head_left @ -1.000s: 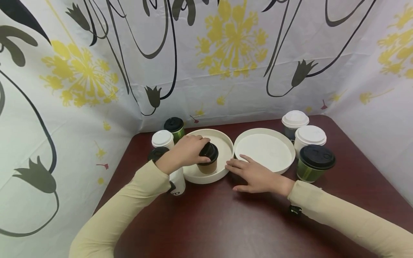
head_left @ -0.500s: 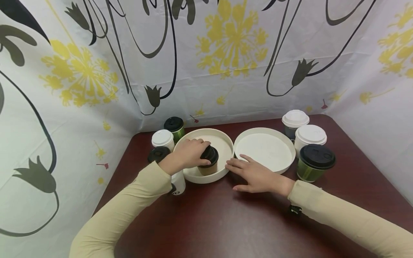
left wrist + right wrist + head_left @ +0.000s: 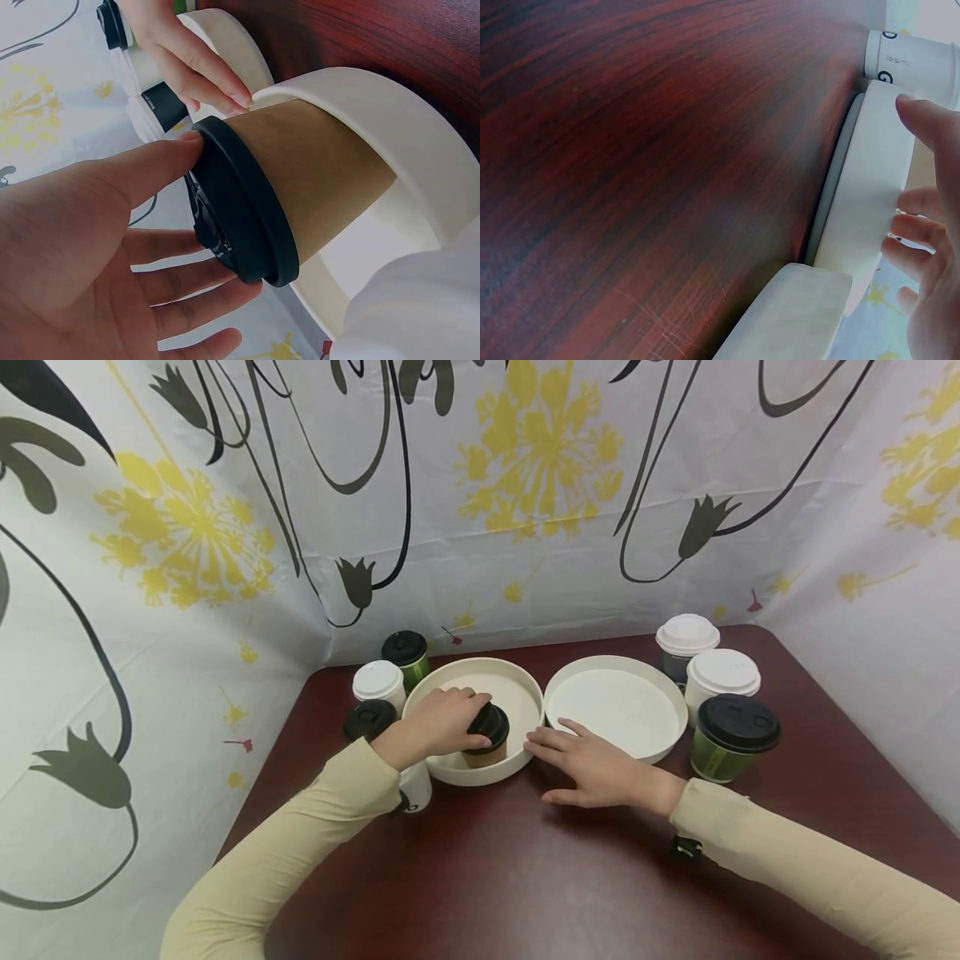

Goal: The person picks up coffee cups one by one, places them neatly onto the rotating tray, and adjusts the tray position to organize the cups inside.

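Note:
My left hand (image 3: 437,724) holds a brown paper coffee cup (image 3: 315,169) by its black lid (image 3: 236,199). The thumb lies on one edge of the lid and fingertips touch the opposite edge. This cup is inside the left round cream tray (image 3: 517,681), near its front right wall. With fingers loosely spread, my right hand (image 3: 592,768) touches the front rim of that tray, close to where it meets the right round tray (image 3: 615,710). In the right wrist view, fingertips of the right hand (image 3: 934,225) lie along the pale tray wall (image 3: 870,172).
Left of the trays stand a green cup (image 3: 415,672), a white-lidded cup (image 3: 378,681) and a black-lidded white cup (image 3: 416,789), partly behind the left arm. On the right are two white-lidded cups (image 3: 720,672) and a green cup (image 3: 723,760). Patterned cloth (image 3: 450,485) surrounds the dark table (image 3: 525,877).
My left hand and the brown cup have shifted very slightly right and toward the front of the tray. The right hand has stayed in place.

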### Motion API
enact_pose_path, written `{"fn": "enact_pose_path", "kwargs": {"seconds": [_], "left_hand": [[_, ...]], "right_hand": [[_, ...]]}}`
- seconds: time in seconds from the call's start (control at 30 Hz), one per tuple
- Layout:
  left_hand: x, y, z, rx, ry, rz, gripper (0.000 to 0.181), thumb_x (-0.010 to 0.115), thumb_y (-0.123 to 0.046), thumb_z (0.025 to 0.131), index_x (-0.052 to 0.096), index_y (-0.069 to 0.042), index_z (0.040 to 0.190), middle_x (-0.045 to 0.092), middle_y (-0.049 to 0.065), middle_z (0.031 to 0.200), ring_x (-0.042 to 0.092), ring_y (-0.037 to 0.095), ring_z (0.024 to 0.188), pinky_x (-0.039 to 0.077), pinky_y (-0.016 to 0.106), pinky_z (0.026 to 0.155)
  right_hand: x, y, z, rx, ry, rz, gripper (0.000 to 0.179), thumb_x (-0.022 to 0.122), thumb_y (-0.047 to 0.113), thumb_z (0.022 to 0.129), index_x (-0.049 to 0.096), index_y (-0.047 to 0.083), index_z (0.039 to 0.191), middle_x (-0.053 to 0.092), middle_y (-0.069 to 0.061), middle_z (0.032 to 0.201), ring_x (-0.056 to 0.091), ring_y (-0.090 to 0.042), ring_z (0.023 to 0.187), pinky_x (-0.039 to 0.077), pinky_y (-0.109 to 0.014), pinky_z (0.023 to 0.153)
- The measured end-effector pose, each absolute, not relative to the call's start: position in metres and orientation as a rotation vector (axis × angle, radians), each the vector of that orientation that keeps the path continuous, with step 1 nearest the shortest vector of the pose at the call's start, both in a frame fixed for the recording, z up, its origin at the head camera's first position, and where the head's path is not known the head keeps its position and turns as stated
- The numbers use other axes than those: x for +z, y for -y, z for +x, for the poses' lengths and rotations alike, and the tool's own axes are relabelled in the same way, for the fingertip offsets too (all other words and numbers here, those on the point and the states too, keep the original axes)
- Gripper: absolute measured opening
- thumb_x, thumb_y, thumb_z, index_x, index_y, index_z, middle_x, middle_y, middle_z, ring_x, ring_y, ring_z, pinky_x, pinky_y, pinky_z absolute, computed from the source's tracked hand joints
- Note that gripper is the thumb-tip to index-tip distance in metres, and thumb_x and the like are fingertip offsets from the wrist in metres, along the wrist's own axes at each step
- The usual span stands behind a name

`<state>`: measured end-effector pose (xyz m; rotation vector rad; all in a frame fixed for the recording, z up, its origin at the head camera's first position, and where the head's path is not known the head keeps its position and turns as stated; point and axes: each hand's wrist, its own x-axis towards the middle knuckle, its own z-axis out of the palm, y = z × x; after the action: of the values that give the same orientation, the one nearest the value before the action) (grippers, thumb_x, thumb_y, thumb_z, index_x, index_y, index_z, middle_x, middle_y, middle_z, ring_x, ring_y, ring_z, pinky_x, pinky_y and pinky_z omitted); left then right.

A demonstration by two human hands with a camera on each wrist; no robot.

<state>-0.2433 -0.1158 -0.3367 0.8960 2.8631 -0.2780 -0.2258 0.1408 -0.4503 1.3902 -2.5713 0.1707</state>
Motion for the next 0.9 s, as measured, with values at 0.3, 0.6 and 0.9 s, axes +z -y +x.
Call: {"fn": "enact_pose_path", "kwargs": {"seconds": [0.3,0.6,0.9], "left_hand": [[-0.337,0.117,-0.242,-0.244,-2.864,0.875,0.075,0.067,-0.052,0.09,0.044,-0.009,0.147,0.058,0.014,0.139,0.059,0.03,0.123,0.05,0.047,0.099],[-0.314,0.112,-0.207,-0.132,-3.023,0.967,0.074,0.066,-0.05,0.09,0.044,-0.009,0.148,0.055,0.011,0.143,0.056,0.03,0.128,0.05,0.046,0.102],[-0.357,0.085,-0.132,-0.029,-3.03,1.254,0.074,0.064,-0.05,0.092,0.043,-0.006,0.148,0.053,0.01,0.146,0.053,0.024,0.134,0.047,0.039,0.109]], "right_hand": [[-0.451,-0.141,-0.226,0.154,2.579,1.389,0.075,0.067,0.051,0.088,0.047,0.008,0.146,0.05,-0.011,0.149,0.046,-0.024,0.141,0.029,-0.051,0.119],[-0.452,-0.141,-0.225,0.162,2.53,1.407,0.073,0.072,0.041,0.086,0.049,0.005,0.145,0.052,-0.013,0.147,0.049,-0.026,0.138,0.033,-0.053,0.117],[-0.456,-0.142,-0.228,0.19,2.477,1.405,0.072,0.074,0.038,0.083,0.051,0.006,0.143,0.053,-0.012,0.146,0.05,-0.025,0.137,0.034,-0.054,0.115]]}}
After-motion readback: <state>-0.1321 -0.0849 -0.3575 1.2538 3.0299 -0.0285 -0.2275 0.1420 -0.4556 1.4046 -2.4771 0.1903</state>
